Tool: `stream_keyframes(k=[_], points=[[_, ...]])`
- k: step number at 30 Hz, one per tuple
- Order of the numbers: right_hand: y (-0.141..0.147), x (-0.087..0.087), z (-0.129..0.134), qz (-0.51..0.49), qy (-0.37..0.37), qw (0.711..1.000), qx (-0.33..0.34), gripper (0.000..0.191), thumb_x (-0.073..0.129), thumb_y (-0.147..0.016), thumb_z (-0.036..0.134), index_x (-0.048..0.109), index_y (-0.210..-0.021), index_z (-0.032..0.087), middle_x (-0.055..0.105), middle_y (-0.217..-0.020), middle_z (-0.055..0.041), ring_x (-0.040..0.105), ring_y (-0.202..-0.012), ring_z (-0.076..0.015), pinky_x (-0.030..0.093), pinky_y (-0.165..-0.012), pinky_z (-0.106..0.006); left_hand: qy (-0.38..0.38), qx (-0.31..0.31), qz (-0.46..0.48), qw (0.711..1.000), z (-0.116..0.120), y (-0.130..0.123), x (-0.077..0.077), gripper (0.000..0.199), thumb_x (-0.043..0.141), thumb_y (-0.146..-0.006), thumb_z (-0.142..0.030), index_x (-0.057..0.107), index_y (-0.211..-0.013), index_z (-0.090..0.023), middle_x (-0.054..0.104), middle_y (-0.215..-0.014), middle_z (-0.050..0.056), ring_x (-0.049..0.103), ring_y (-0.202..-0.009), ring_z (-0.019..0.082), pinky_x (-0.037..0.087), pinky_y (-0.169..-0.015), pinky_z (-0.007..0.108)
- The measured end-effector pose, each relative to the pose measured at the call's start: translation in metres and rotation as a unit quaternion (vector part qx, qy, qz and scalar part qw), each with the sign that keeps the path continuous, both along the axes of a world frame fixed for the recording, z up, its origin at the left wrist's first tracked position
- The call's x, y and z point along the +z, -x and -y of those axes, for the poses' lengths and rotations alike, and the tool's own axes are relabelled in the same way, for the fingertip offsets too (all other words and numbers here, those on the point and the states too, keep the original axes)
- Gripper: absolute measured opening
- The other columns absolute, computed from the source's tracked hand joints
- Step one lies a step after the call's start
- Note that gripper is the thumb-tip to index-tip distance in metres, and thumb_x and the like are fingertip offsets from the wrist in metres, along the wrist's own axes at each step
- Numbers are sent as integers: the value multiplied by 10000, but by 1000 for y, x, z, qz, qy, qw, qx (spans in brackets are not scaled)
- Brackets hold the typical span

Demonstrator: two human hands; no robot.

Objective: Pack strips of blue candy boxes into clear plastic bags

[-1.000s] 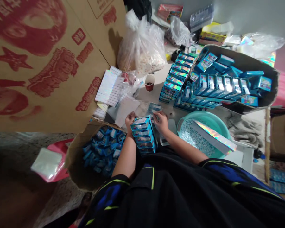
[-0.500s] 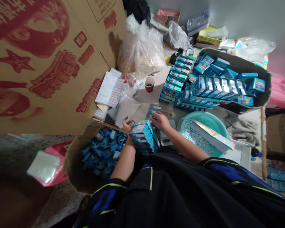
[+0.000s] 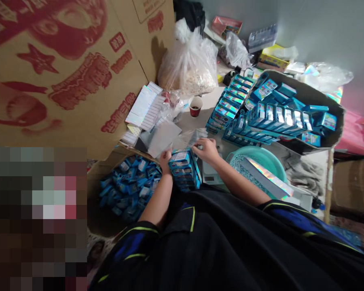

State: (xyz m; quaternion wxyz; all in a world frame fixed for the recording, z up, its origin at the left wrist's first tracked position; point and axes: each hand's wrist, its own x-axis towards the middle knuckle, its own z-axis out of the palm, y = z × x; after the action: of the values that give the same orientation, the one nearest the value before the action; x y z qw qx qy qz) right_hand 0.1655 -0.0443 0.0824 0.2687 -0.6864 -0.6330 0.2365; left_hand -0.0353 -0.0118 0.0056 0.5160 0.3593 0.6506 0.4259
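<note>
A stack of blue printed boxes (image 3: pixel 183 171) stands close against my body. Behind its top, a thin clear plastic bag (image 3: pixel 186 139) spreads between my hands. My left hand (image 3: pixel 166 161) is at the stack's left side, fingers curled at the bag's near left edge. On the other side, my right hand (image 3: pixel 206 150) pinches the bag's right edge above the stack's corner. The fingertips of both hands are partly hidden. A white scale (image 3: pixel 210 176) lies partly under my right forearm.
A carton of loose blue tins (image 3: pixel 130 186) stands at left. Rows of blue boxes (image 3: pixel 230 101) and a filled carton (image 3: pixel 330 93) are at back right. A turquoise basin (image 3: pixel 271 155) holds small pellets. A paper cup (image 3: pixel 195 107) of dark liquid stands behind my hands.
The clear plastic has come up and spread between my hands by the stack. My left fingers have gone from spread to curled. The view has shifted slightly.
</note>
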Motion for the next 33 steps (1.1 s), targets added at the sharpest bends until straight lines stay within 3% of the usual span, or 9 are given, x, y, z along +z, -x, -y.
stream_keyframes(k=[3, 7, 12, 15, 18, 21, 26, 33], points=[[2, 5, 1, 21, -21, 998, 52, 185, 654, -895, 313, 723, -765, 201, 738, -881, -36, 639, -926, -206, 287, -983, -419, -10, 22, -28, 999, 7, 6, 9, 261, 700, -798, -411, 689, -683, -177, 595, -607, -6, 585, -719, 177, 436, -667, 259], [1, 5, 0, 51, -38, 995, 79, 191, 636, -940, 299, 755, -825, 204, 753, -936, -50, 637, -942, -214, 272, -977, -429, -47, 1, -51, 998, 15, 13, 22, 290, 724, -798, -459, 756, -778, -171, 674, -708, 25, 635, -766, 204, 470, -729, 280], [2, 3, 4, 33, -94, 987, 123, 174, 603, -977, 275, 775, -989, 247, 749, -975, -49, 638, -973, -210, 296, -964, -412, -153, -9, -147, 977, 34, 20, 30, 371, 628, -899, -426, 733, -1168, -192, 692, -829, 43, 657, -760, 200, 503, -757, 311], [3, 3, 8, 19, -134, 979, 155, 208, 569, -999, 278, 775, -1011, 256, 747, -991, -52, 641, -973, -203, 322, -948, -400, -201, -41, -205, 957, 43, 27, 27, 397, 576, -937, -384, 690, -1268, -198, 681, -829, 50, 654, -724, 197, 525, -733, 326], [5, 4, 11, 12, -143, 976, 165, 216, 565, -996, 280, 778, -990, 243, 750, -999, -64, 644, -966, -201, 348, -925, -388, -241, -72, -230, 940, 47, 34, 24, 361, 539, -930, -299, 715, -1228, -197, 716, -923, 84, 692, -833, 219, 562, -795, 351], [8, 7, 12, 7, -134, 977, 164, 218, 564, -993, 275, 779, -995, 237, 749, -994, -63, 650, -954, -196, 365, -899, -373, -305, -64, -281, 908, 47, 37, 26, 307, 542, -928, -285, 759, -1128, -197, 717, -1041, 111, 690, -983, 239, 569, -895, 378], [11, 14, 12, 38, -134, 976, 168, 235, 550, -984, 226, 782, -1011, 243, 737, -916, -53, 645, -911, -195, 368, -870, -365, -384, -74, -310, 867, 45, 42, 31, 273, 555, -953, -303, 783, -1056, -192, 679, -1000, 98, 676, -932, 210, 577, -857, 353], [12, 15, 21, 60, -177, 962, 197, 252, 523, -1005, 248, 772, -1036, 252, 735, -970, -63, 622, -913, -202, 370, -862, -375, -361, -165, -305, 866, 51, 62, 44, 238, 632, -892, -318, 805, -1038, -245, 744, -1016, 65, 701, -930, 219, 573, -848, 337]])
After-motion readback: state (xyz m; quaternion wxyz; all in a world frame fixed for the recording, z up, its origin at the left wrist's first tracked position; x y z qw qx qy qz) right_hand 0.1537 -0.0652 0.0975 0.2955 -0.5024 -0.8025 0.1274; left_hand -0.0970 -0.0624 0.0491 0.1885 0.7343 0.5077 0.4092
